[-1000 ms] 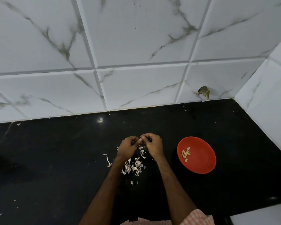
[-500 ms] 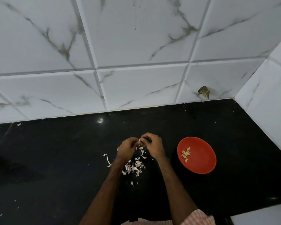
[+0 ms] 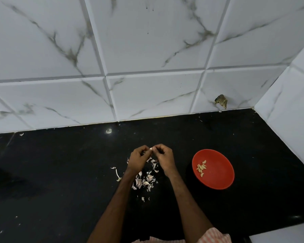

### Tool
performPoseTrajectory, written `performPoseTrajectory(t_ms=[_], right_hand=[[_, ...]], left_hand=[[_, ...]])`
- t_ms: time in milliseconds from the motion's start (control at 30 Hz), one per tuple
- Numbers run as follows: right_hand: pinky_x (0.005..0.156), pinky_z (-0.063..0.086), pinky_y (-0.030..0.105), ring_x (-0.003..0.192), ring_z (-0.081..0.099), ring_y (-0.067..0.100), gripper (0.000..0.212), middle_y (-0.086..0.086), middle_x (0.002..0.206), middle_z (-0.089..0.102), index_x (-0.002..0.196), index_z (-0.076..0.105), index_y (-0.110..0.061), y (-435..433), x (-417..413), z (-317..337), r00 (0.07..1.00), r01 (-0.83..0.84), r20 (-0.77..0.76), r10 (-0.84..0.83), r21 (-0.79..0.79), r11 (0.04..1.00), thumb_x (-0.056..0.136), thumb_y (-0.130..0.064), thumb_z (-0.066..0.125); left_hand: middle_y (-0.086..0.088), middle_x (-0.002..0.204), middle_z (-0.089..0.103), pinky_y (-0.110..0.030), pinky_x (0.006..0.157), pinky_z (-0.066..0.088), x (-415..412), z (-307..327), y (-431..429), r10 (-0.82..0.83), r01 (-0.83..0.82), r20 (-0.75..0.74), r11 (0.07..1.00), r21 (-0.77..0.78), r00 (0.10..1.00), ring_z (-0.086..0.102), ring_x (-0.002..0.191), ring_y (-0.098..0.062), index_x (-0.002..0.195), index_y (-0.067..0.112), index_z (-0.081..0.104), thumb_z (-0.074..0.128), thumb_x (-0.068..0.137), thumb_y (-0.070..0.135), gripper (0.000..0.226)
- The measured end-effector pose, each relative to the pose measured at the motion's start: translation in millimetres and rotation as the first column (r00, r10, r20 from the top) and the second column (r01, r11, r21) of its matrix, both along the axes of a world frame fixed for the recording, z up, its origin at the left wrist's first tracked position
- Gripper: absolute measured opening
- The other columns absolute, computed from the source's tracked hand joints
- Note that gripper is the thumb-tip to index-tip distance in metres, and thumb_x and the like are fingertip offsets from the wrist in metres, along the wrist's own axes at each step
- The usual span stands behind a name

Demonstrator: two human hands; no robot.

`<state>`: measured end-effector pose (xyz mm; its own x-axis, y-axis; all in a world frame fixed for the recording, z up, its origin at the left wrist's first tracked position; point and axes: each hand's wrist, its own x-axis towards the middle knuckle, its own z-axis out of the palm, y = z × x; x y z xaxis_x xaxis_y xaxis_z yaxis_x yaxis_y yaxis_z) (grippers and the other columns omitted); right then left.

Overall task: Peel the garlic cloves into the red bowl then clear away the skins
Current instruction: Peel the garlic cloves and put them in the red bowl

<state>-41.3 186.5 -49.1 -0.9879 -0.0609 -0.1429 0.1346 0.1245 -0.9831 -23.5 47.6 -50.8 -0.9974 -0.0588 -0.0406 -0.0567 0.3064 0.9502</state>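
Note:
Above the black counter (image 3: 63,181), my left hand (image 3: 139,159) and my right hand (image 3: 164,158) meet fingertip to fingertip and pinch one small pale garlic clove (image 3: 151,148) between them. Under and just behind the hands lies a loose heap of whitish garlic skins (image 3: 144,180). To the right of my right hand stands the red bowl (image 3: 218,174), holding several peeled cloves (image 3: 201,168) on its left side.
A curled strip of skin (image 3: 117,174) lies left of the heap, with small flakes scattered over the counter. White marble tiles (image 3: 147,50) form the back wall, and a side wall (image 3: 291,123) closes in on the right. A brownish chip (image 3: 221,101) marks the tile.
Both hands stay in the same spot over the skins; only the fingers have shifted slightly on the clove. The bowl and the heap have not moved.

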Motion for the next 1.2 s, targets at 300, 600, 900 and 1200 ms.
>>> performPoseTrajectory(t_ms=[300,600,900,1200], right_hand=[[0.085,0.058,0.034,0.091,0.07,0.017,0.013,0.004,0.092,0.074,0.091,0.072,-0.018,-9.0,1.1,1.1,1.0,0.019,-0.017,-0.019,-0.046,0.999,0.096,-0.01,0.064],[0.066,0.052,0.019,0.084,0.07,0.008,0.014,0.0,0.092,0.075,0.091,0.073,-0.022,-0.5,-0.5,15.7,0.997,-0.062,-0.05,0.062,0.012,0.998,0.094,-0.011,0.066],[0.061,0.05,0.019,0.071,0.065,0.003,0.014,-0.001,0.09,0.074,0.097,0.075,-0.013,5.1,0.2,25.0,0.989,0.001,0.147,0.024,-0.168,0.986,0.098,-0.012,0.061],[0.065,0.052,0.026,0.072,0.061,0.009,0.015,0.003,0.091,0.074,0.103,0.074,-0.011,28.6,3.1,23.6,0.935,0.142,0.353,-0.017,-0.332,0.933,0.098,-0.016,0.061]], left_hand=[[-0.001,0.063,0.056,-0.032,0.061,0.041,-3.5,1.4,-1.5,0.047,-0.048,0.029,0.998,0.033,0.998,0.049,0.061,-0.011,0.07,0.014,0.063,0.061,0.095,0.014,0.025],[0.007,0.062,0.057,-0.033,0.063,0.042,-1.3,7.4,-4.0,0.021,-0.021,-0.005,0.999,0.044,1.0,0.051,0.062,-0.009,0.065,0.025,0.06,0.058,0.09,0.023,0.025],[0.001,0.063,0.054,-0.034,0.061,0.038,1.0,8.0,-3.3,-0.005,0.005,0.002,0.996,0.089,1.0,0.047,0.062,-0.015,0.065,0.022,0.059,0.056,0.087,0.038,0.027],[0.007,0.07,0.066,-0.032,0.069,0.045,1.1,-1.8,4.7,-0.005,-0.003,0.097,0.996,0.086,0.995,0.057,0.068,-0.01,0.079,0.022,0.072,0.063,0.093,0.028,0.017]])
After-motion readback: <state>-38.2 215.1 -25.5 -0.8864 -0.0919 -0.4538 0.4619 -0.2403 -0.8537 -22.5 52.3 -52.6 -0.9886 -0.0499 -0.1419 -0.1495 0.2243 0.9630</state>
